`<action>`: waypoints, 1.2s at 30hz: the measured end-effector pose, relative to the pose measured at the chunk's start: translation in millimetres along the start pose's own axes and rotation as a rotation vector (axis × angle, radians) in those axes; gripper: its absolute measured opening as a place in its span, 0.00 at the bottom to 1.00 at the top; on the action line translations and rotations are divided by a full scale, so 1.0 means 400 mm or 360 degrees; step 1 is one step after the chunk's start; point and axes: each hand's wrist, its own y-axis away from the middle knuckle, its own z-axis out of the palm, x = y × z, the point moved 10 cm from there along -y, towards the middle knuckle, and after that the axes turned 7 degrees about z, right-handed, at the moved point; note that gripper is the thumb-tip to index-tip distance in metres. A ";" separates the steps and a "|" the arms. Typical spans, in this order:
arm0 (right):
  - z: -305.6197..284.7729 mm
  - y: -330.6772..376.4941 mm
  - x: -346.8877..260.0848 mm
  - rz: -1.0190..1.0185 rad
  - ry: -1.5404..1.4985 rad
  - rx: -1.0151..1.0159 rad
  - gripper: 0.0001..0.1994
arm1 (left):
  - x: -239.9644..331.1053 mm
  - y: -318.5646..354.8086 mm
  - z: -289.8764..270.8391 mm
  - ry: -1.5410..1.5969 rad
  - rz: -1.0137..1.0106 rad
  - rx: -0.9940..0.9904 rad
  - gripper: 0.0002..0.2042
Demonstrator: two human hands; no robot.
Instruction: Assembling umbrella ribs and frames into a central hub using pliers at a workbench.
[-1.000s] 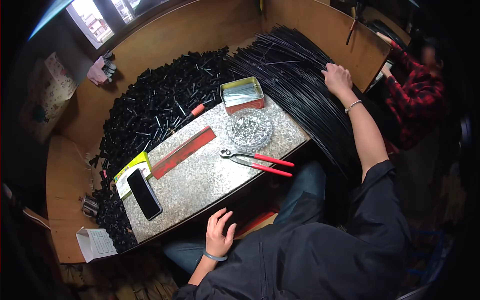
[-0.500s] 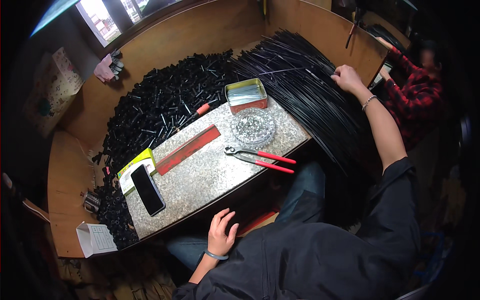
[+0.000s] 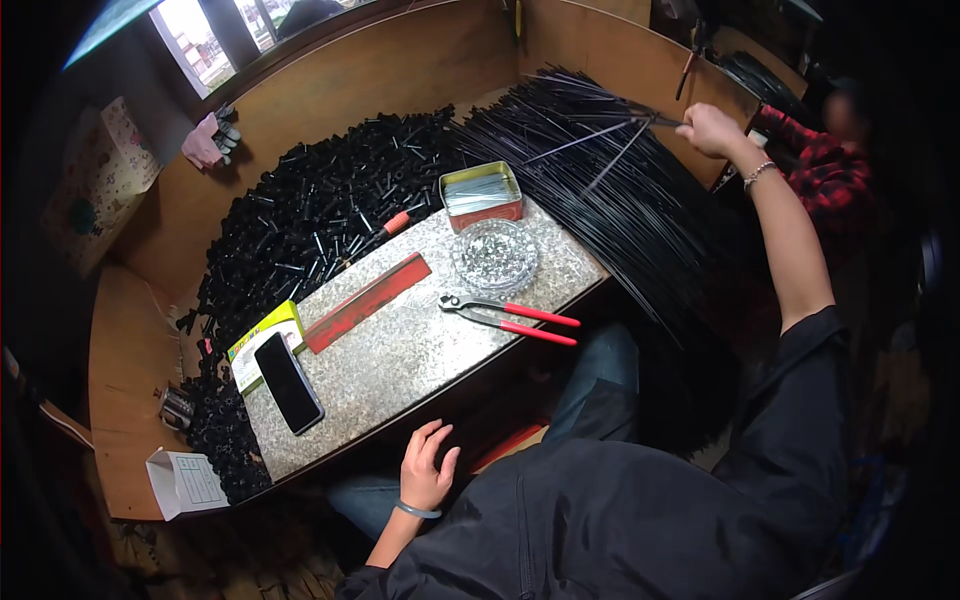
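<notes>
My right hand (image 3: pixel 713 131) is closed on the ends of a few thin black rods (image 3: pixel 622 152), which fan out leftward over a big heap of similar rods (image 3: pixel 620 215). My left hand (image 3: pixel 427 468) hovers near my lap, holding nothing, its fingers loosely bent and apart. In front of me on the speckled stone slab (image 3: pixel 390 350) lie pincers with red handles (image 3: pixel 520 320). Beyond them are a clear glass dish of small shiny pieces (image 3: pixel 495 256) and a tin of thin metal pins (image 3: pixel 482 192).
A red metal bar (image 3: pixel 368 303), a smartphone (image 3: pixel 289 384) and a yellow-green box (image 3: pixel 265 337) lie on the slab. Behind it spreads a heap of short black tubular parts (image 3: pixel 320 200). Wooden boards (image 3: pixel 380 70) wall the bench. Another person in a checked sleeve (image 3: pixel 835 175) sits at the right.
My right hand has risen slightly and moved right, drawing a few rods up out of the heap. My left hand stays by my lap. The view has shifted a little.
</notes>
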 end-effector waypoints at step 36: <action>-0.253 0.554 -0.789 -0.1272 -0.1282 -0.0684 0.19 | 0.163 -0.531 -0.450 0.0435 0.0239 0.1210 0.29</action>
